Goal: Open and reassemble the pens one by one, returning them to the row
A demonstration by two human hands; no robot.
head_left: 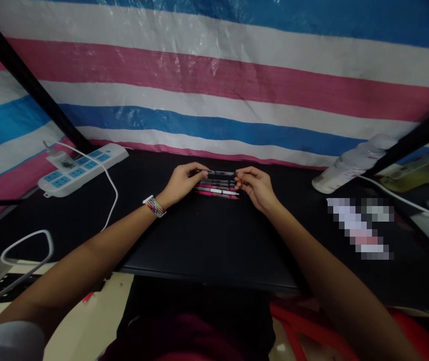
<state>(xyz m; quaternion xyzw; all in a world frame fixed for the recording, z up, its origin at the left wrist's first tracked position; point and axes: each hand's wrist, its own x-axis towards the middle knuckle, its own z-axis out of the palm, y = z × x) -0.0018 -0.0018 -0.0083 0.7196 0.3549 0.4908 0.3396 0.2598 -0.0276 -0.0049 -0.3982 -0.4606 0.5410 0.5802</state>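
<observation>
A dark pen [220, 173] is held level between my two hands, just above the black table [199, 235]. My left hand [182, 181] pinches its left end; a beaded band sits on that wrist. My right hand [256, 186] pinches its right end. Right below the held pen, several more pens [217, 189] lie side by side on the table, red, white and dark ones, between my hands.
A white power strip [81, 168] with blue sockets and a plugged white cable [111, 193] lies at the left. A white plastic bottle [350, 163] lies on its side at the right, beside a blurred flat item [361, 228]. A striped tarp [214, 75] closes the back.
</observation>
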